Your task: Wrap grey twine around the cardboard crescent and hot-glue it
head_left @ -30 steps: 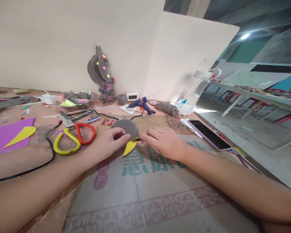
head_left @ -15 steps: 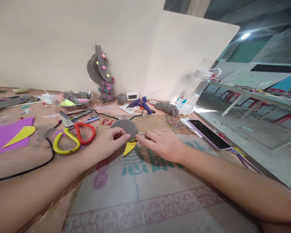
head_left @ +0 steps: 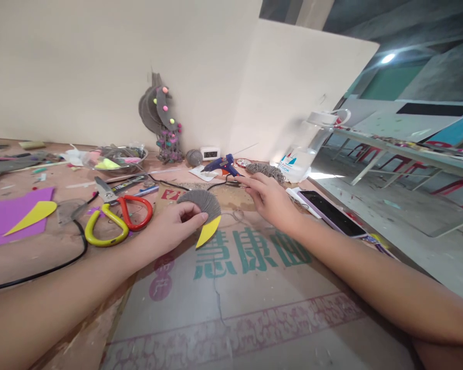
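A yellow crescent is partly wound with grey yarn. My left hand pinches it between thumb and fingers, low over the printed board; its yellow tip is bare. Farther right, my right hand is stretched forward with its fingers out and nothing seen in them. Its fingertips are at the handle end of the blue glue gun; whether they touch it I cannot tell. Behind that hand lies a bundle of grey yarn, partly covered.
Scissors lie left of my left hand, near purple sheets and a black cord. A phone and a water bottle are on the right. A yarn-covered hanging ornament is at the back beside a small clock.
My right hand has left the crescent's edge and moved forward and right to the glue gun. The crescent's yellow end shows more fully. My left hand has stayed in place.
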Tool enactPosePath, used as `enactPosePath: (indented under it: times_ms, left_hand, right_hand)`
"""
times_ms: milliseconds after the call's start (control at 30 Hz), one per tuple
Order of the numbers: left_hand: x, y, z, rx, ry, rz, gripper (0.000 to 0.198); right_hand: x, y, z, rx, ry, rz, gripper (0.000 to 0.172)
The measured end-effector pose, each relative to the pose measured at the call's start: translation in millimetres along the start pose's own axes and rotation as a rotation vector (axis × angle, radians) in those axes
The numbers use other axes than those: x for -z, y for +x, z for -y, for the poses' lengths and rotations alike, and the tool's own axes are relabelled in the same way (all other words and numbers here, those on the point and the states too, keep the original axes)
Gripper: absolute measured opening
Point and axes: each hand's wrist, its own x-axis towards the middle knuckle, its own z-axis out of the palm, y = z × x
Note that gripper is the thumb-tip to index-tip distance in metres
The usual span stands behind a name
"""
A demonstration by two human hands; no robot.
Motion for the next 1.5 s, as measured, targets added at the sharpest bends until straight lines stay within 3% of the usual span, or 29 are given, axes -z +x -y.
enactPosePath:
  times_ms: [133, 233, 433, 833, 1067, 1200, 1367, 1500]
  left_hand:
    - [0.5, 0, 0, -0.003, -0.001, 0.003, 0.033]
    - [-0.2, 0, 1, -0.005, -0.015, 0.001, 0.032]
    - [-0.5, 1, 1, -0.023, -0.021, 0.009, 0.031]
    - [0.4, 1, 0, -0.018, 0.006, 0.023, 0.032]
    - [0.4, 0, 0, -0.009, 0.025, 0.042, 0.031]
    - [0.4, 0, -1, -0.013, 0.013, 0.041, 0.032]
    - [0.3, 0, -1, -0.015, 0.012, 0.022, 0.032]
    - [0.0, -1, -1, -0.017, 0.003, 0.028, 0.03]
  right_hand:
    - [-7, 0, -4, -0.075, 0.098, 0.009, 0.038]
    - [-3, 0, 13, -0.084, 0.274, -0.003, 0.027]
    - [-6, -5, 43, -0.106, 0.476, 0.133, 0.022]
    - [-13, -4, 47, -0.382, 0.871, 0.271, 0.018]
    - [-14, -6, 46, -0.368, 0.898, 0.324, 0.019]
    - [-10, -5, 46, -0.324, 0.885, 0.221, 0.021]
    - [-12, -4, 40, -0.45, 0.915, 0.003, 0.023]
    - [-16, -7, 33, -0.483, 0.79, -0.032, 0.015]
